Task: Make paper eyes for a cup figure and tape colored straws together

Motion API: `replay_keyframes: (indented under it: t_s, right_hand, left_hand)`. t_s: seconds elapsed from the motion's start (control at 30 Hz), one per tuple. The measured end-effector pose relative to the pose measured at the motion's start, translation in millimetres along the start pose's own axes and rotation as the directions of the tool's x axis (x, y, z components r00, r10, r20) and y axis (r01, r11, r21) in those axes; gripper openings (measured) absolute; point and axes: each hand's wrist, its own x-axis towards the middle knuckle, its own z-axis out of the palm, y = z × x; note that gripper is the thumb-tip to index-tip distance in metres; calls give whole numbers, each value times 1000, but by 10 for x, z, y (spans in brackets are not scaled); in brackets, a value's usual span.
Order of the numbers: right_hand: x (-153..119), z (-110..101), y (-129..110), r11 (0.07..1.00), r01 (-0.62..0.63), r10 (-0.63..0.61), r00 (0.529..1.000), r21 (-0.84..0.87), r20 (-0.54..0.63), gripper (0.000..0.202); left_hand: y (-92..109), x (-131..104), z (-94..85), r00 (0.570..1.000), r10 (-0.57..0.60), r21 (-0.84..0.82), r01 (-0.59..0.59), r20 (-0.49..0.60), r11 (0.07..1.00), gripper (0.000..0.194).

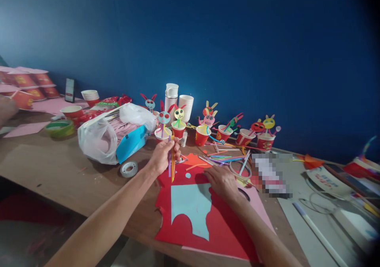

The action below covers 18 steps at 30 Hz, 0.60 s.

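Observation:
My left hand (162,158) is closed around a purple straw (170,168) and a yellow-orange straw (173,171), held upright above the paper. My right hand (222,182) rests palm down on the sheets, fingers reaching left and nothing visible in them. Under it lies a light blue sheet (190,199) with curved pieces cut out, on top of a large red sheet (231,231). Just beyond the right hand is a loose pile of coloured straws (225,158), beside a roll of tape (241,169). A small light blue disc (188,175) sits on the red sheet.
Paper cups with rabbit-faced straw figures (202,135) line the wall. A plastic bag of paper (99,140), a white tape roll (129,169) and green tape (59,128) are on the left. Stacked cups (186,106) stand behind. Another person's hand (7,109) shows at far left.

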Motion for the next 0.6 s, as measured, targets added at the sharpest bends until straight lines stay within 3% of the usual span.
replay_keyframes:
  t_s: [0.13, 0.27, 0.6]
  right_hand:
    - [-16, -34, 209, 996, -82, 78, 990, -26, -117, 22]
    - [-40, -59, 463, 978, -204, 187, 952, -50, -244, 22]
    - [-37, 13, 435, 986, -152, 136, 972, -74, -190, 22]
  left_hand:
    - [1, -13, 5, 999, -8, -11, 9, 32, 1000, 18]
    - [0, -9, -13, 998, -15, -27, 16, 62, 999, 15]
    - [-59, -6, -3, 995, -91, 4, 91, 37, 996, 20]
